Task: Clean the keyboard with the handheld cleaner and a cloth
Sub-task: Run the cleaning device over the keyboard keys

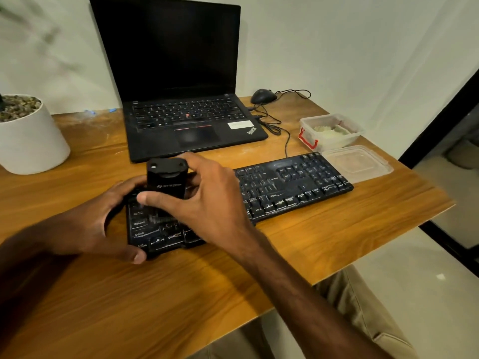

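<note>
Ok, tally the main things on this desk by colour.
Black: 4 (laptop, keyboard, mouse, handheld cleaner)
White: 1 (plant pot)
Clear plastic: 2 (box, lid)
Total: 7

The desk (181,294) is wood-grained, smooth, with a soft sheen. The keyboard (293,182) is black plastic, and its glossy keys catch streaks of light. The handheld cleaner (167,183) is black plastic with a satin finish. The laptop (155,143) has a matt black casing. The plant pot (28,141) looks white, matt and finely textured. The container (334,141) and its lid (360,163) are clear plastic. The trousers (363,320) are khaki cloth.
</note>
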Demonstrator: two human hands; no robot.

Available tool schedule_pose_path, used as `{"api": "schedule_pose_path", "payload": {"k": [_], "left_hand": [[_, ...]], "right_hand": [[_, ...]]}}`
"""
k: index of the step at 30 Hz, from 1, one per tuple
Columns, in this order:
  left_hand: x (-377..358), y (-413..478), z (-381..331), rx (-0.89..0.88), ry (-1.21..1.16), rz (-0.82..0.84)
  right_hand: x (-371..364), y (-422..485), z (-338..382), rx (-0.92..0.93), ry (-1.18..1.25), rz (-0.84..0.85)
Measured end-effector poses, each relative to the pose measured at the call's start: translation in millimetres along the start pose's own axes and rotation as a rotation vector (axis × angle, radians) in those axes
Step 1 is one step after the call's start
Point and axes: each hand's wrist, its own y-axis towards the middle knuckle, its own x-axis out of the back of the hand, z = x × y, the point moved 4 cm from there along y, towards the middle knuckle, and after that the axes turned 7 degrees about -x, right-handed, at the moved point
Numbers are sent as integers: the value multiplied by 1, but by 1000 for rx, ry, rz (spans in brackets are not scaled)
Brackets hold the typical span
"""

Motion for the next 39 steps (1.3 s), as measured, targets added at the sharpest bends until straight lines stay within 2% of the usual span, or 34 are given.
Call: {"api": "schedule_pose_path", "payload": {"k": [2,7,14,26,39], "left_hand": [[-1,-1,5,54,19,6],[-4,-4,22,46,66,5],[-2,0,-23,-95,-199,15],[-4,0,-24,-48,-141,43],[-12,38,-52,-99,-178,93]], "right_hand": [[8,2,-4,-5,-22,-19],[-11,-8,-2,1,-56,-4],[-9,-11,-6,-40,28,-25],[1,-8,-18,-108,143,-9],[43,2,-44,-177,98,-48]]}}
